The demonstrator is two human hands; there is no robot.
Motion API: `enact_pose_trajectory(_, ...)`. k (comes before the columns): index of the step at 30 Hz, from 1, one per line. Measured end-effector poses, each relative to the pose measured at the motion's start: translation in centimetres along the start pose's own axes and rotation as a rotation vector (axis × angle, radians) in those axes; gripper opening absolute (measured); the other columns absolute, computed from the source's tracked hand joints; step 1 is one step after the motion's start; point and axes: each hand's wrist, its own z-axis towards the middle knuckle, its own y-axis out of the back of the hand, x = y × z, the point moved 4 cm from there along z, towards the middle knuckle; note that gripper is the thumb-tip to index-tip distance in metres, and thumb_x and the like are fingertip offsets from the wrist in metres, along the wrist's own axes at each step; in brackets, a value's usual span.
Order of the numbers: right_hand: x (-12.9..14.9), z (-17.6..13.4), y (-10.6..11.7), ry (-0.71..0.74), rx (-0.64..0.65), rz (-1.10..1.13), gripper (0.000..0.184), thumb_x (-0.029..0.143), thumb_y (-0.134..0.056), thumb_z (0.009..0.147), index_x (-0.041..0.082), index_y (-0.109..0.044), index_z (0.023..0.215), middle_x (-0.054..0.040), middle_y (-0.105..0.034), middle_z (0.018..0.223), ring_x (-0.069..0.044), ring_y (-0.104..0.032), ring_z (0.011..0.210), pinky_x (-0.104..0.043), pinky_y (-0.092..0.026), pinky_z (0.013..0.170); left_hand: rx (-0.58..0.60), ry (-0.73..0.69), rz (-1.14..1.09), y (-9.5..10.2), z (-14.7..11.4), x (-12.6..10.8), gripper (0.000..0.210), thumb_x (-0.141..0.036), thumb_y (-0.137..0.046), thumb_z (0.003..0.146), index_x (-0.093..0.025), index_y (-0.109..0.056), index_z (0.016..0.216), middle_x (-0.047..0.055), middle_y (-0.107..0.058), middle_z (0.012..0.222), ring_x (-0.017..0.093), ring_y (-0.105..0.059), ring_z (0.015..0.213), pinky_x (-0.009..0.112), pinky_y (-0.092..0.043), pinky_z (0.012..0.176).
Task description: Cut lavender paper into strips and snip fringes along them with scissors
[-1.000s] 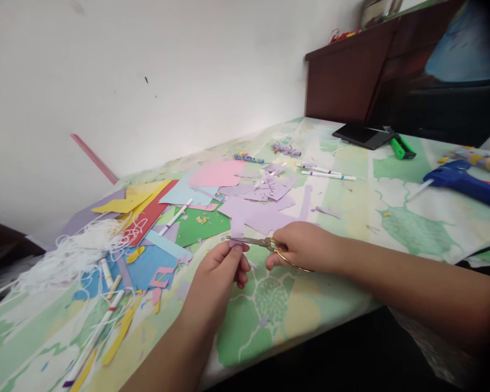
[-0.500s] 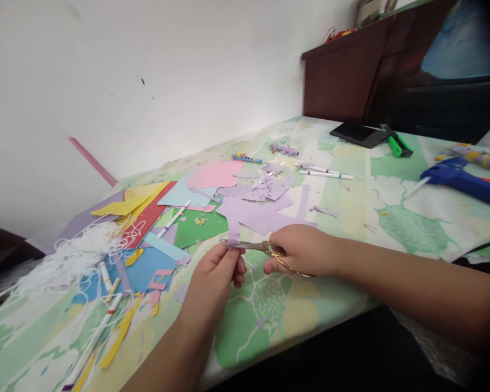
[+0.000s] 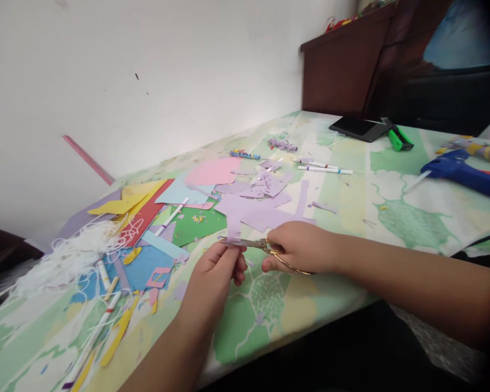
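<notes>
A pair of scissors (image 3: 261, 245) with gold-coloured handles is gripped in my right hand (image 3: 296, 247), its blades pointing left and looking nearly closed. They lie across a narrow strip of lilac paper (image 3: 234, 231), right above the thumb of my left hand (image 3: 216, 272). That hand pinches the strip's near end, mostly hidden by the fingers. Just beyond the blades lies a larger lilac paper sheet (image 3: 265, 215); whether the strip is joined to it is unclear.
Coloured paper sheets and white string (image 3: 69, 256) spread at the left. A blue glue gun (image 3: 465, 171) lies at the right, near a green cutter (image 3: 400, 139) and a black tablet-like device (image 3: 359, 128). White pens (image 3: 325, 170) lie farther back. The table edge is close to my body.
The view has shifted slightly. Both hands keep nearly the same pose, with the scissors still across the lilac strip.
</notes>
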Motion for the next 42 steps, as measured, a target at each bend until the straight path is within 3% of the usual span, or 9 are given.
enact_pose_trajectory(14, 0.2, 0.2, 0.1, -0.007, -0.010, 0.015, 0.051, 0.063, -0.030, 0.063, 0.017, -0.052, 0.058, -0.0012, -0.050, 0.050, -0.009, -0.037, 0.043, -0.019, -0.021, 0.039, -0.009, 0.001, -0.040, 0.0, 0.0, 0.1, 0.017, -0.029, -0.042, 0.071, -0.016, -0.052, 0.067, -0.004, -0.047, 0.047, 0.005, -0.041, 0.040, 0.016, -0.030, 0.038)
enact_pose_trajectory(22, -0.1, 0.0, 0.0, -0.043, 0.028, 0.049, 0.054, 0.064, -0.029, 0.063, 0.015, -0.053, 0.062, -0.0025, -0.051, 0.054, -0.009, -0.038, 0.044, -0.020, -0.021, 0.041, -0.055, 0.014, 0.053, 0.1, -0.2, -0.7, 0.016, -0.028, -0.042, 0.070, -0.016, -0.052, 0.064, -0.004, -0.046, 0.044, 0.006, -0.039, 0.039, 0.017, -0.030, 0.039)
enact_pose_trajectory(29, -0.1, 0.1, 0.0, -0.005, -0.015, 0.002, 0.056, 0.065, -0.025, 0.063, 0.017, -0.053, 0.062, -0.0021, -0.050, 0.051, -0.010, -0.037, 0.043, -0.020, -0.020, 0.039, -0.059, 0.011, 0.112, 0.0, -0.2, -1.0, 0.020, -0.029, -0.044, 0.069, -0.017, -0.048, 0.054, -0.005, -0.046, 0.042, 0.006, -0.038, 0.038, 0.017, -0.030, 0.040)
enact_pose_trajectory(42, 0.2, 0.0, 0.2, 0.018, -0.023, -0.041, 0.056, 0.065, -0.023, 0.064, 0.018, -0.051, 0.058, -0.0010, -0.048, 0.046, -0.010, -0.035, 0.039, -0.020, -0.020, 0.037, -0.016, -0.013, 0.234, 0.0, 0.0, -0.5, 0.019, -0.033, -0.039, 0.073, -0.017, -0.048, 0.067, -0.007, -0.037, 0.041, 0.006, -0.034, 0.039, 0.018, -0.027, 0.040)
